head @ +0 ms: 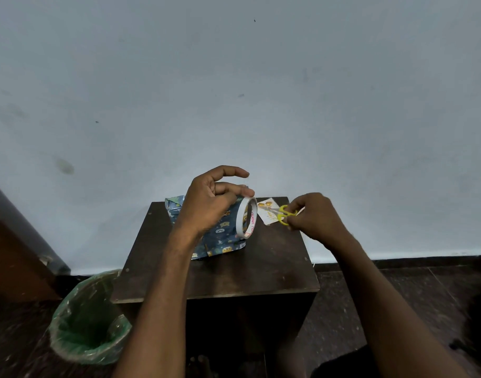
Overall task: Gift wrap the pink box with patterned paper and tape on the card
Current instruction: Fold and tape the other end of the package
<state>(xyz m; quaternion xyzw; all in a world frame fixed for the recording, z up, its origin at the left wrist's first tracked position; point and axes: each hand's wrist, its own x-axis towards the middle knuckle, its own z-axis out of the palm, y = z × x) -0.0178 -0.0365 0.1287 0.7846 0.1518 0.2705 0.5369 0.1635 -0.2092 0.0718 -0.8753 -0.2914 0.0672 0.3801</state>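
The left hand (212, 203) is pinching the tape roll (247, 218) upright over the wrapped box (220, 238) on the table (261, 268) — likely drawing tape — while the right hand (313, 216) is gripping yellow scissors (284, 214) above the card (268, 211), ready to cut.

We see a dark, matt wooden table (233, 271), its top scuffed. On it lies glossy, crinkled wrapping paper (223, 236); at its 3 o'clock, a smooth white tape roll (247, 218), then a glossy paper card (268, 211) and yellow plastic scissors (284, 214). A thin, shiny green plastic liner (89, 320) crinkles in the bin.
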